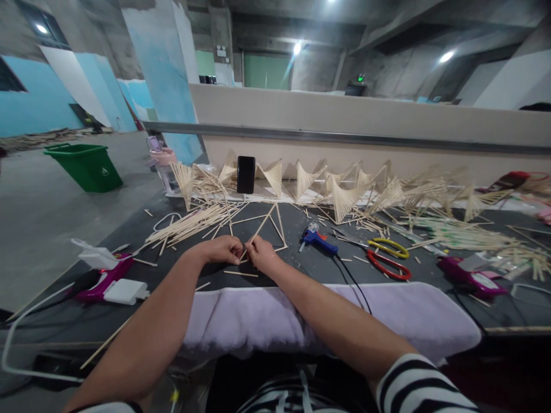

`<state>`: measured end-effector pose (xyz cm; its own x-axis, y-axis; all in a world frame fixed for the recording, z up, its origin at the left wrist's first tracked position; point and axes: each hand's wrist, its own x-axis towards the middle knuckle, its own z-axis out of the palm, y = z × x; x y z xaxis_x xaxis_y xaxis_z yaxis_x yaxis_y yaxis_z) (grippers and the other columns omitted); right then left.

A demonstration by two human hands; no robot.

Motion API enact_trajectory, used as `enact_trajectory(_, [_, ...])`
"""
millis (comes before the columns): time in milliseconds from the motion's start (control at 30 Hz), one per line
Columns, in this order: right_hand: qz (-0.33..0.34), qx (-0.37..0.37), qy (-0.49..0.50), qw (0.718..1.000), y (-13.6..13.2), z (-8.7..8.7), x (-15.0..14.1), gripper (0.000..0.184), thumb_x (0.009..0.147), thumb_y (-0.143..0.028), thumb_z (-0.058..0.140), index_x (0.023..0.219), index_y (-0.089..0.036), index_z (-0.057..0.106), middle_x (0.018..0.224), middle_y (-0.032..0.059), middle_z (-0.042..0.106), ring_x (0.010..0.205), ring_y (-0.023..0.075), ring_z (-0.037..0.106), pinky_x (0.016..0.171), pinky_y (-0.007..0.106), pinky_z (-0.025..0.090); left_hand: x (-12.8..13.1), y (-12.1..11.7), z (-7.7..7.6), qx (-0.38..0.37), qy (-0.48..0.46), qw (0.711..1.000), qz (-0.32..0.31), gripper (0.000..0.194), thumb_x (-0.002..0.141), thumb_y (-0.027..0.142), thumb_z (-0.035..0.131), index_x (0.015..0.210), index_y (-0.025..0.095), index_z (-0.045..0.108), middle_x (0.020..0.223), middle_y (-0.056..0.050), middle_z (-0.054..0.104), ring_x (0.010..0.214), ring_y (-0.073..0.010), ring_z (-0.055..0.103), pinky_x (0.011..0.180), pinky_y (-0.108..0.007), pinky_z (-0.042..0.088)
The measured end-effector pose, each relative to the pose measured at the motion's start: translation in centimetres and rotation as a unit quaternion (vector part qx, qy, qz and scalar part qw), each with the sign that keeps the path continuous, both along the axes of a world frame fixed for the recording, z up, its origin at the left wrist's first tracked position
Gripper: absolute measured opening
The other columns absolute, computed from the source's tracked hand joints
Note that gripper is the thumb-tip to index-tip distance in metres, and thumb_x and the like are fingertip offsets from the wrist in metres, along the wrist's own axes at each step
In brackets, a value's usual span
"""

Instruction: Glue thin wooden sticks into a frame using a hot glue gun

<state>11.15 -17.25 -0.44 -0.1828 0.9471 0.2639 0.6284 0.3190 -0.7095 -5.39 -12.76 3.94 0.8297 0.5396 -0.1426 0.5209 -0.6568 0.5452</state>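
A small frame of thin wooden sticks (282, 229) stands on the dark table in front of me, its sticks meeting in a point at the top. My right hand (260, 254) is closed in a pinch at the frame's near left corner, on one of its sticks. Just left of it, my left hand (227, 250) has its fingers curled close to the same corner; what they hold, if anything, is hidden. A loose wooden stick (241, 274) lies on the table just below both hands.
A blue glue gun (319, 238) and red-and-yellow-handled scissors (387, 267) lie to the right. A pile of sticks (193, 225) is at left. Behind stand a phone (245, 175) and several finished stick shapes (344, 198). Power strips (103, 280) and a lilac cloth (404, 310) lie nearer.
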Motion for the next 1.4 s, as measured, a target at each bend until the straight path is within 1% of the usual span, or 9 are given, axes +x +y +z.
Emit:
enact_trajectory(400, [0.004,-0.004,-0.002,1.0,-0.2,0.2,0.0,0.013,0.084,-0.026,0.04,0.086,-0.019,0.05,0.067,0.0,0.059,0.06,0.0119,0.055,0.056,0.022,0.039,0.0,0.0,-0.1,0.007,0.007,1.0,0.003,0.01,0.064,0.023,0.059,0.065,0.013,0.058,0.069,0.001,0.05,0.067,-0.0116,0.047,0.061,-0.02,0.036])
enact_trajectory(700, [0.005,-0.02,0.014,1.0,-0.1,0.2,0.1,0.011,0.083,-0.027,0.041,0.085,-0.02,0.049,0.062,-0.0021,0.057,0.05,0.0097,0.052,0.049,0.02,0.04,0.0,-0.1,0.2,0.004,0.012,1.0,0.007,0.011,0.064,0.025,0.06,0.066,0.014,0.058,0.07,0.001,0.05,0.067,-0.0114,0.046,0.062,-0.02,0.036])
enact_trajectory(900, [0.027,-0.096,0.115,0.988,-0.3,0.1,0.1,0.015,0.083,-0.032,0.04,0.09,-0.021,0.046,0.054,-0.0065,0.051,0.037,0.0067,0.047,0.034,0.015,0.037,-0.3,0.0,0.1,-0.017,-0.002,1.0,0.003,0.013,0.063,0.026,0.06,0.07,0.014,0.059,0.073,0.002,0.051,0.069,-0.0115,0.048,0.063,-0.02,0.036])
enact_trajectory(1000, [0.044,-0.115,0.162,0.979,-0.3,0.3,0.2,0.018,0.081,-0.034,0.044,0.093,-0.02,0.044,0.053,-0.0079,0.049,0.034,0.0056,0.046,0.031,0.014,0.037,-0.5,0.0,0.2,-0.035,-0.013,0.999,0.001,0.018,0.063,0.027,0.061,0.075,0.014,0.06,0.074,0.001,0.052,0.071,-0.0122,0.048,0.064,-0.021,0.037])
enact_trajectory(1100, [0.045,-0.138,0.183,0.972,-0.3,0.6,0.3,0.022,0.08,-0.032,0.047,0.098,-0.02,0.042,0.053,-0.0087,0.049,0.033,0.0044,0.045,0.03,0.013,0.036,-1.1,0.1,0.4,-0.082,-0.027,0.996,0.012,0.024,0.065,0.028,0.059,0.084,0.014,0.059,0.074,0.0,0.054,0.071,-0.0124,0.049,0.064,-0.022,0.038])
enact_trajectory(1167, [0.041,-0.16,0.189,0.968,-0.3,1.0,0.5,0.024,0.079,-0.029,0.049,0.1,-0.02,0.042,0.054,-0.009,0.05,0.032,0.0037,0.043,0.029,0.012,0.035,-1.6,0.3,0.6,-0.094,-0.036,0.994,0.036,0.025,0.067,0.03,0.056,0.086,0.013,0.058,0.074,0.0,0.056,0.07,-0.0123,0.049,0.064,-0.022,0.039])
enact_trajectory(1200, [0.039,-0.173,0.189,0.966,-0.4,1.3,0.7,0.025,0.078,-0.028,0.05,0.1,-0.02,0.042,0.054,-0.009,0.05,0.031,0.0035,0.043,0.029,0.012,0.034,-1.8,0.4,0.7,-0.082,-0.041,0.994,0.057,0.024,0.068,0.031,0.055,0.084,0.013,0.058,0.073,0.0,0.056,0.069,-0.0122,0.049,0.063,-0.022,0.039])
enact_trajectory(1300, [0.027,-0.225,0.169,0.959,-0.9,2.5,1.5,0.028,0.075,-0.022,0.053,0.101,-0.019,0.042,0.054,-0.0087,0.052,0.032,0.0035,0.042,0.029,0.013,0.033,-2.3,0.9,0.7,0.002,-0.048,0.989,0.139,0.023,0.069,0.032,0.051,0.08,0.013,0.059,0.071,0.0,0.057,0.067,-0.0126,0.05,0.061,-0.022,0.039])
enact_trajectory(1400, [0.042,-0.271,0.097,0.957,-2.5,4.2,3.5,0.028,0.073,-0.022,0.055,0.099,-0.019,0.045,0.055,-0.0069,0.054,0.033,0.0043,0.043,0.03,0.014,0.033,-2.2,1.6,0.2,0.086,-0.035,0.967,0.238,0.022,0.069,0.028,0.05,0.082,0.015,0.061,0.073,-0.001,0.06,0.068,-0.0142,0.051,0.061,-0.023,0.038])
